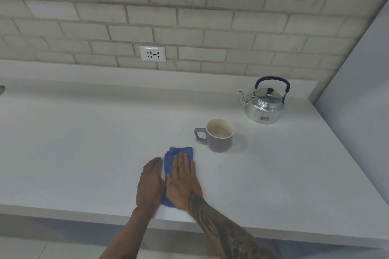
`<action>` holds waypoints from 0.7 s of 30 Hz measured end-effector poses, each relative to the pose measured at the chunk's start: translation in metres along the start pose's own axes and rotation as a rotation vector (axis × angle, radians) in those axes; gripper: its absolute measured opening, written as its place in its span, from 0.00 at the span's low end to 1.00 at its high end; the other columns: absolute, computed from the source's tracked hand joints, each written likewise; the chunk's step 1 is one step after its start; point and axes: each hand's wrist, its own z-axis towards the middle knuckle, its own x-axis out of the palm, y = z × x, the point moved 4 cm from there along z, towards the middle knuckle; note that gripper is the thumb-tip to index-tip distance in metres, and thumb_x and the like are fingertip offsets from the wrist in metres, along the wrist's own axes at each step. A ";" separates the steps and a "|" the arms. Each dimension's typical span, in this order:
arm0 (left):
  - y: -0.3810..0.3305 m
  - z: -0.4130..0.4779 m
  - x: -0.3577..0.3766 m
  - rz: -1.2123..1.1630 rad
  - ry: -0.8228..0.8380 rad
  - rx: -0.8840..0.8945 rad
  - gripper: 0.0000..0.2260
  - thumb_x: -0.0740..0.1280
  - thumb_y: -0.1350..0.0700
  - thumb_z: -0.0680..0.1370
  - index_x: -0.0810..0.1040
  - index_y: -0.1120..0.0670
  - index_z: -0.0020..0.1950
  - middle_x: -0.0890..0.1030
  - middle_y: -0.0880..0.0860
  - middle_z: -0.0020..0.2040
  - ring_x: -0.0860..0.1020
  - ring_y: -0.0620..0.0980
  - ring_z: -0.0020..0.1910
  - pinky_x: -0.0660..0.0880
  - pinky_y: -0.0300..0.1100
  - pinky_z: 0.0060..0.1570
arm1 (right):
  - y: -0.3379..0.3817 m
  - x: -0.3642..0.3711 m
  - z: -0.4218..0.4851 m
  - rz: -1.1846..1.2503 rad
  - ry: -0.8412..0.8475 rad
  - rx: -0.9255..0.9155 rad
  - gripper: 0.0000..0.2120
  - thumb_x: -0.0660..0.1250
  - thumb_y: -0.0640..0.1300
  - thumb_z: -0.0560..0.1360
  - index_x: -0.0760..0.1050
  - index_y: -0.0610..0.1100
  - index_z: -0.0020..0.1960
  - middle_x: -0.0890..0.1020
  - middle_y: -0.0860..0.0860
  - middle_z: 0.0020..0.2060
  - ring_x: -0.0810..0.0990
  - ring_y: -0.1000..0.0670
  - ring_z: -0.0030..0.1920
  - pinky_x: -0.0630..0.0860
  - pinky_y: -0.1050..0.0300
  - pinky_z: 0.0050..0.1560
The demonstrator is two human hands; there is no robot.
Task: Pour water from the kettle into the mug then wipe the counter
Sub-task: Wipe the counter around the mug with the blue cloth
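Kettle stands upright at the tabletop's rear right, beside the purple mug, apparently filled. Pouring looks done; wiping remains. Right hand lies flat on the blue cloth, left hand alongside, neither grip clenched.

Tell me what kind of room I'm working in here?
Most likely a home kitchen: a white counter against a brick-tiled wall with a power socket, and a metal kettle standing beside a mug.
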 end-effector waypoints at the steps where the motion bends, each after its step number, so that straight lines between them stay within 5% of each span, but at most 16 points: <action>1: -0.002 0.000 0.000 0.022 -0.004 0.036 0.18 0.62 0.62 0.79 0.72 0.57 0.69 0.75 0.54 0.68 0.72 0.52 0.66 0.63 0.38 0.63 | -0.002 -0.002 0.001 -0.031 -0.012 -0.046 0.40 0.23 0.56 0.73 0.41 0.35 0.78 0.44 0.38 0.79 0.43 0.38 0.79 0.37 0.44 0.76; 3: 0.006 0.002 0.005 0.057 -0.004 0.066 0.21 0.63 0.66 0.77 0.71 0.58 0.70 0.75 0.56 0.68 0.71 0.54 0.67 0.64 0.39 0.65 | -0.014 -0.006 -0.004 -0.024 -0.036 -0.101 0.43 0.21 0.59 0.74 0.47 0.34 0.78 0.50 0.38 0.79 0.49 0.39 0.79 0.41 0.45 0.75; 6: 0.015 0.004 0.009 0.074 0.012 0.019 0.25 0.60 0.71 0.75 0.69 0.60 0.72 0.72 0.57 0.71 0.69 0.55 0.70 0.65 0.46 0.70 | -0.043 -0.004 -0.031 -0.035 -0.077 -0.112 0.37 0.33 0.56 0.80 0.67 0.35 0.73 0.69 0.41 0.73 0.68 0.42 0.73 0.64 0.44 0.73; 7: 0.015 0.003 0.009 0.079 0.003 0.013 0.26 0.60 0.71 0.74 0.68 0.60 0.73 0.71 0.56 0.71 0.69 0.55 0.70 0.66 0.47 0.71 | -0.058 -0.003 -0.043 -0.036 -0.065 -0.093 0.35 0.36 0.56 0.81 0.68 0.36 0.72 0.70 0.42 0.72 0.70 0.43 0.72 0.63 0.47 0.74; 10: 0.012 0.002 0.008 0.076 -0.020 -0.006 0.26 0.58 0.69 0.75 0.67 0.55 0.73 0.69 0.50 0.72 0.68 0.51 0.71 0.68 0.47 0.69 | -0.113 -0.011 -0.070 -0.058 -0.105 -0.023 0.34 0.39 0.57 0.82 0.65 0.37 0.74 0.65 0.44 0.75 0.63 0.45 0.74 0.43 0.54 0.73; 13: 0.011 0.002 0.007 0.052 -0.030 -0.043 0.26 0.55 0.67 0.76 0.66 0.51 0.73 0.67 0.46 0.73 0.66 0.47 0.71 0.66 0.43 0.67 | -0.177 -0.031 -0.071 -0.070 -0.164 0.083 0.40 0.32 0.62 0.77 0.51 0.38 0.79 0.50 0.47 0.78 0.49 0.48 0.78 0.36 0.57 0.75; 15: 0.010 0.002 0.007 0.057 -0.028 -0.050 0.26 0.55 0.68 0.76 0.66 0.51 0.73 0.67 0.45 0.73 0.66 0.46 0.71 0.65 0.41 0.66 | -0.218 -0.041 -0.053 -0.055 -0.111 0.225 0.41 0.29 0.64 0.76 0.43 0.39 0.79 0.43 0.46 0.79 0.44 0.47 0.79 0.39 0.52 0.76; 18: 0.007 0.001 0.006 0.060 -0.033 -0.057 0.27 0.55 0.68 0.76 0.66 0.51 0.73 0.66 0.45 0.73 0.64 0.45 0.72 0.63 0.39 0.65 | -0.242 -0.059 -0.018 -0.098 -0.151 0.398 0.39 0.30 0.59 0.75 0.45 0.37 0.79 0.50 0.41 0.79 0.50 0.42 0.79 0.52 0.44 0.77; 21: 0.003 0.001 0.005 0.089 -0.029 -0.031 0.27 0.56 0.70 0.75 0.67 0.54 0.73 0.67 0.48 0.72 0.64 0.47 0.72 0.65 0.41 0.67 | -0.229 -0.056 -0.001 -0.087 -0.137 0.405 0.30 0.38 0.53 0.82 0.44 0.38 0.79 0.49 0.39 0.79 0.49 0.40 0.79 0.52 0.41 0.76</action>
